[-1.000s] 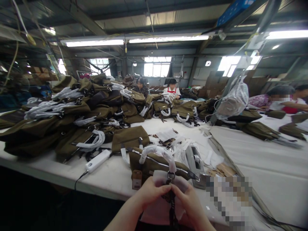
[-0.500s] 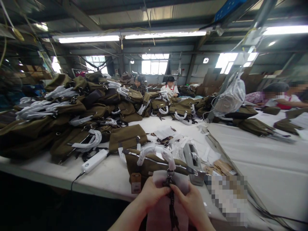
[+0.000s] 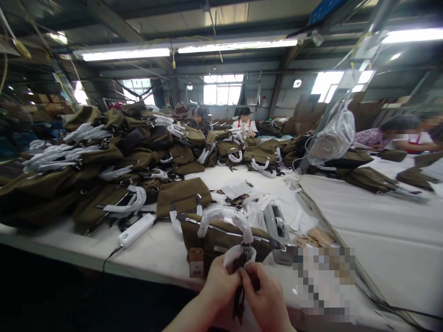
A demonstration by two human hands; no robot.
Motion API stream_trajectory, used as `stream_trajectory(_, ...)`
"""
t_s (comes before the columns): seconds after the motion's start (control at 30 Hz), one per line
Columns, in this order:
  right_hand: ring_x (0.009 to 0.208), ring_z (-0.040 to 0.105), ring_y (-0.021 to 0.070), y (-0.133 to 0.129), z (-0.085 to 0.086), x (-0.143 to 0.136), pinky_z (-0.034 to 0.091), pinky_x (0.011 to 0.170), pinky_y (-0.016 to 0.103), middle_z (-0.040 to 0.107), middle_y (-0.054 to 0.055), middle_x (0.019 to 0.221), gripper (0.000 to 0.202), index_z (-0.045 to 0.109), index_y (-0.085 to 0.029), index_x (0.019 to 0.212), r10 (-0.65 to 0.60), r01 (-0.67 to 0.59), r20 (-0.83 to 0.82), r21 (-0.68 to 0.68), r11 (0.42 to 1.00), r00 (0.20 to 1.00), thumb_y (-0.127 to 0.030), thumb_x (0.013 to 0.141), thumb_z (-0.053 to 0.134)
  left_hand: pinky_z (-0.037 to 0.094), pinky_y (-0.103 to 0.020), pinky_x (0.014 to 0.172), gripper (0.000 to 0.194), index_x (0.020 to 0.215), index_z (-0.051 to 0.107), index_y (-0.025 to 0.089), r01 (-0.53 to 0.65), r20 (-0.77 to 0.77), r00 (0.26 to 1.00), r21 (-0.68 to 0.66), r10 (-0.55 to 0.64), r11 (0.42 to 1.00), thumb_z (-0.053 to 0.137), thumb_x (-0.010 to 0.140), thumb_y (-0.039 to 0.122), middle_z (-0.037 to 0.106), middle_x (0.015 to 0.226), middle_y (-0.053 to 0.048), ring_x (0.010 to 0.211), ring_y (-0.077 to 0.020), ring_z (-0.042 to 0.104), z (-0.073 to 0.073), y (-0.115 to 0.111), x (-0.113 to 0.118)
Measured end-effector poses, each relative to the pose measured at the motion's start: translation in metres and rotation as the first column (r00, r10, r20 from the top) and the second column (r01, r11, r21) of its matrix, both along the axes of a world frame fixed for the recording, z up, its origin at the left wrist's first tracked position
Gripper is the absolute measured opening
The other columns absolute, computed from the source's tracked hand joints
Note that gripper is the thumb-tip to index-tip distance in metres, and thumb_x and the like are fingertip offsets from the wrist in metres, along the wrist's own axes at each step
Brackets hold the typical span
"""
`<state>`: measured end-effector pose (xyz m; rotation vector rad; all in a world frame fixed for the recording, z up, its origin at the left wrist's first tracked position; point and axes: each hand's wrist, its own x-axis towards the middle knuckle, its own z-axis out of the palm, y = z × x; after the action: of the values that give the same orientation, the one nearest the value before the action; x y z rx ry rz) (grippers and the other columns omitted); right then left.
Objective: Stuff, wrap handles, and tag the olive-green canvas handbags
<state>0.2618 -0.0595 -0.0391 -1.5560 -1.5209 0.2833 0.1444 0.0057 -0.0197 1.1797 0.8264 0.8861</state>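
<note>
An olive handbag (image 3: 194, 237) with a silver zipper stands at the table's front edge. Its handle (image 3: 224, 214) is wrapped in white, and a brown tag (image 3: 196, 265) hangs at its left side. A dark dangling strap or tassel (image 3: 238, 302) hangs below the metal ring at the handle's right end. White paper (image 3: 231, 256) curls up around the strap's top. My left hand (image 3: 221, 281) is closed on the paper from the left. Opposite it, my right hand (image 3: 263, 290) pinches the paper with bent fingers; the exact grip is partly hidden.
Olive bags (image 3: 104, 175) are heaped on the left and along the back. A white handheld device (image 3: 136, 229) with a cord lies left. A grey tape dispenser (image 3: 277, 226) stands right of the bag, near brown tags (image 3: 320, 237). Several people sit farther off.
The white paper, spread flat behind the strap before, is now folded in around it. My hands have come closer together, and the right hand's fingers have curled inward.
</note>
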Motion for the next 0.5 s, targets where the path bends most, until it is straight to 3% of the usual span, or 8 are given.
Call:
stream_trajectory(0.13, 0.067, 0.066, 0.0182, 0.007, 0.008, 0.001, 0.051, 0.062, 0.026, 0.069, 0.003, 0.076, 0.02, 0.06, -0.021, 0.087, 0.063, -0.064, -0.036, -0.033, 0.997, 0.997, -0.039, 0.092, 0.051, 0.055, -0.033, 0.08, 0.035, 0.098, 0.074, 0.013, 0.019, -0.018, 1.0, 0.056, -0.018, 0.998, 0.055, 0.068, 0.007, 0.076, 0.088, -0.006, 0.085, -0.024, 0.069, -0.004, -0.007, -0.004)
stream_trajectory(0.23, 0.074, 0.067, 0.0194, 0.008, 0.013, 0.006, 0.051, 0.068, 0.027, 0.07, 0.005, 0.082, 0.024, 0.061, -0.021, 0.091, 0.107, -0.11, -0.065, -0.052, 0.993, 0.992, -0.04, 0.095, 0.046, 0.051, -0.035, 0.094, 0.044, 0.112, 0.07, 0.015, 0.093, -0.096, 0.993, 0.237, -0.072, 0.967, 0.06, 0.07, 0.007, 0.074, 0.106, -0.007, 0.102, -0.0256, 0.067, 0.001, -0.01, -0.009)
stream_trajectory(0.3, 0.073, 0.066, 0.0195, 0.01, 0.017, 0.008, 0.05, 0.068, 0.027, 0.07, 0.004, 0.081, 0.029, 0.062, -0.021, 0.089, 0.127, -0.138, -0.095, -0.109, 0.984, 0.987, -0.041, 0.096, 0.042, 0.049, -0.034, 0.099, 0.048, 0.118, 0.067, 0.017, 0.099, -0.107, 0.992, 0.29, -0.07, 0.952, 0.066, 0.07, 0.01, 0.072, 0.113, -0.007, 0.106, -0.0255, 0.065, 0.003, -0.011, -0.009)
stream_trajectory(0.5, 0.079, 0.067, 0.0208, 0.022, 0.027, 0.009, 0.048, 0.073, 0.028, 0.073, 0.004, 0.084, 0.029, 0.064, -0.022, 0.086, 0.182, -0.205, -0.117, -0.226, 0.952, 0.976, -0.04, 0.096, 0.044, 0.053, -0.032, 0.084, 0.03, 0.105, 0.071, 0.012, 0.053, -0.056, 0.997, 0.148, -0.045, 0.988, 0.068, 0.077, 0.023, 0.076, 0.096, -0.008, 0.091, -0.0246, 0.068, -0.003, -0.007, -0.003)
